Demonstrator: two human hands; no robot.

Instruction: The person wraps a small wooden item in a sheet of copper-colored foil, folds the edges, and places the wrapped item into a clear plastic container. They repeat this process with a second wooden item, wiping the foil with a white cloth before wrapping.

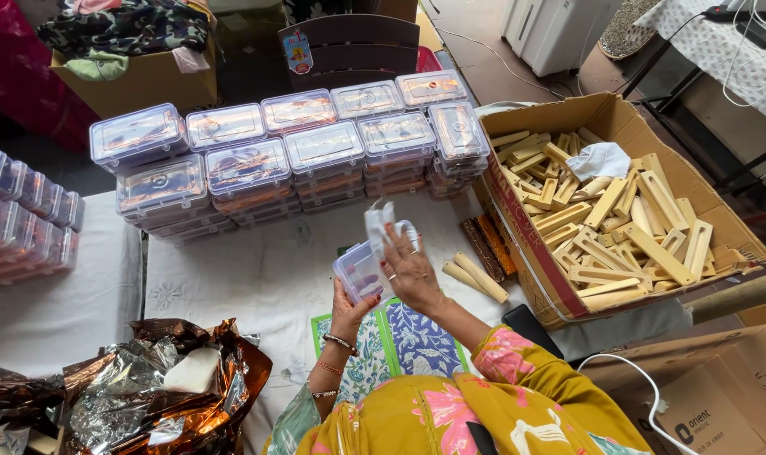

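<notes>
Our left hand (pixel 346 305) grips a clear plastic box (pixel 362 271) from below; our right hand (pixel 408 270) presses a white cloth (pixel 378 222) into it.

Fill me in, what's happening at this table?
A person holds a small clear plastic box from below with the left hand, while the right hand presses a white cloth at its top. Behind it stand stacks of filled, lidded boxes. A cardboard carton of wooden blocks sits to the right, with crumpled foil wrapping at lower left.
</notes>
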